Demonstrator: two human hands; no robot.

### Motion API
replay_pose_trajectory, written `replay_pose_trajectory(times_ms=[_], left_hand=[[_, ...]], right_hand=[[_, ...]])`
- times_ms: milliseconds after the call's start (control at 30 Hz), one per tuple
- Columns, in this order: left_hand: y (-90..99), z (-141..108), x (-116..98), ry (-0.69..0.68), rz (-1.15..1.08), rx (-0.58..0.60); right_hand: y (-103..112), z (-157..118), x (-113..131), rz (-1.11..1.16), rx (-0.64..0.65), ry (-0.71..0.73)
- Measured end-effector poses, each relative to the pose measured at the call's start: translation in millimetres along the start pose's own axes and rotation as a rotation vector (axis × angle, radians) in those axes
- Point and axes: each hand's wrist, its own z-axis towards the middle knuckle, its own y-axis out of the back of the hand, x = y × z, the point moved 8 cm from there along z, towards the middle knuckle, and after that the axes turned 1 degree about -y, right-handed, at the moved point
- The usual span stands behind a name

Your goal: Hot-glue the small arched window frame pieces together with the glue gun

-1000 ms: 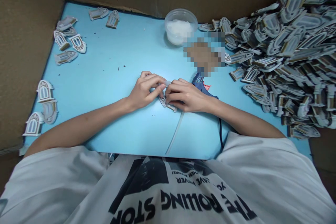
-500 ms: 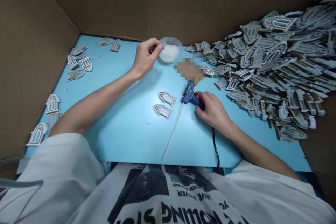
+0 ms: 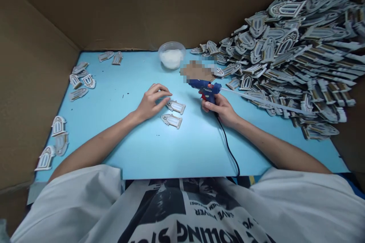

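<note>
In my right hand [image 3: 221, 110] is a blue hot glue gun [image 3: 207, 88], gripped by its handle, its nozzle end pointing left. A long translucent glue stick [image 3: 265, 101] sticks out of its back toward the right. My left hand [image 3: 154, 102] is low over the table, thumb and fingers apart. Its fingertips are at the pointed end of one small arched window piece [image 3: 176, 107]; whether they touch it I cannot tell. A second arched window piece [image 3: 172, 120] lies just in front of that one.
A large heap of window pieces [image 3: 273, 45] fills the right side. At the back stand a clear tub [image 3: 172, 56] of white material and a brown, blurred-out patch [image 3: 196, 71]. Several pieces [image 3: 81, 79] lie along the left edge. Cardboard walls [image 3: 119, 11] surround the blue table [image 3: 148, 152]. A black cord [image 3: 228, 144] runs off the front.
My left hand has come from the tub down to the two window pieces. My right hand has picked up and turned the glue gun, so its glue stick swings from front-left to the right.
</note>
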Motion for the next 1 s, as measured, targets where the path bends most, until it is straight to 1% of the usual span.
replay_pose_trajectory(times_ms=[100,200,267,367,467,567,633,767,833,1000], left_hand=[[-5.1,-5.1,-4.1,-0.024,-0.020,0.024],[-3.3,-3.1,-4.1,-0.062,-0.024,0.011],[0.4,-3.8,-7.9,-0.107,-0.007,-0.016],[2.8,-7.2,-17.0,-0.180,0.030,-0.021],[2.1,-9.2,-24.7,-0.231,0.046,0.013],[2.0,-8.7,-28.7,-0.246,0.073,0.054],[1.7,-8.1,-31.5,-0.263,0.093,0.087],[1.3,-7.7,-34.5,-0.288,0.100,0.128],[0.8,-7.7,-33.7,-0.282,0.095,0.135],[-1.2,-7.4,-29.0,-0.237,0.084,0.151]], right_hand=[[-17.5,14.4,-0.1,0.130,0.081,-0.056],[-29.2,31.2,0.1,0.245,0.158,-0.118],[-31.3,39.1,0.6,0.321,0.175,-0.151],[-27.3,41.5,1.3,0.371,0.143,-0.178],[-25.8,36.0,5.3,0.358,0.155,-0.163],[-28.0,30.8,10.5,0.310,0.196,-0.134],[-28.3,29.3,11.9,0.286,0.193,-0.123],[-19.0,27.9,14.0,0.241,0.060,-0.049],[-16.3,26.3,15.6,0.218,0.031,-0.013],[-19.9,25.6,14.0,0.199,0.136,-0.054]])
